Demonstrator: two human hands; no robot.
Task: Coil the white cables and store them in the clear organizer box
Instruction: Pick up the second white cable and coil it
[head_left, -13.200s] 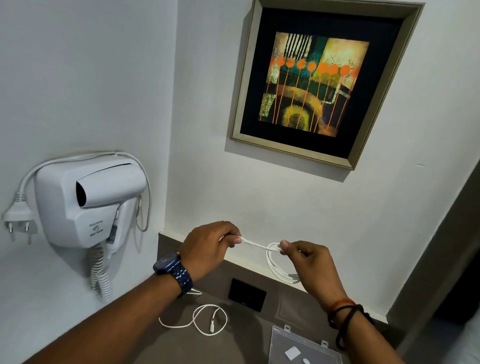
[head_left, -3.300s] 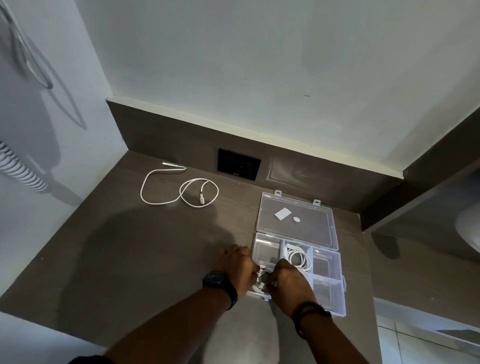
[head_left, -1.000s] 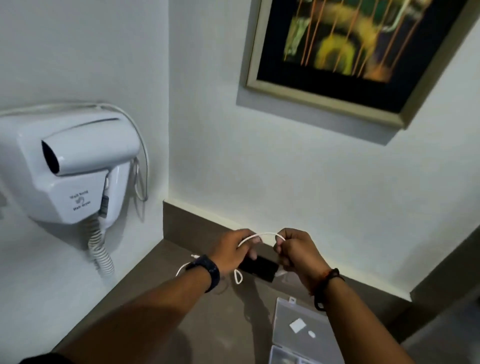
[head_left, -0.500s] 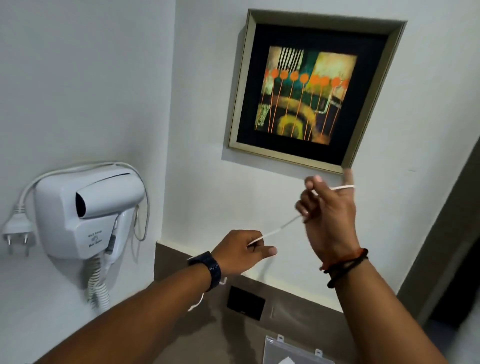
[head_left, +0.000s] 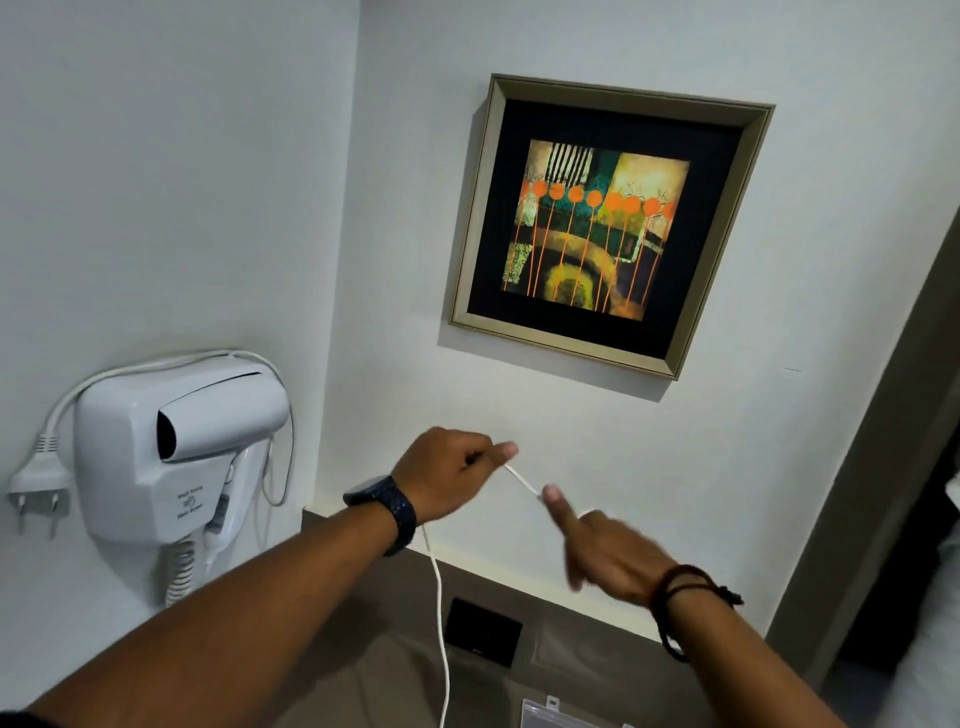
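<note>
White cable (head_left: 440, 613) between raised hands (head_left: 451, 480)

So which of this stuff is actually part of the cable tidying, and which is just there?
Part of the job:
white cable
left hand
right hand
clear organizer box, only its edge showing

Just there:
hair dryer
framed picture
wall socket

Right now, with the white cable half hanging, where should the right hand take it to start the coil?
Probably the short taut stretch of the white cable just beside the left hand, coming from the right with the right hand. That part is held straight and reachable; the rest hangs slack below the wrist.
</note>
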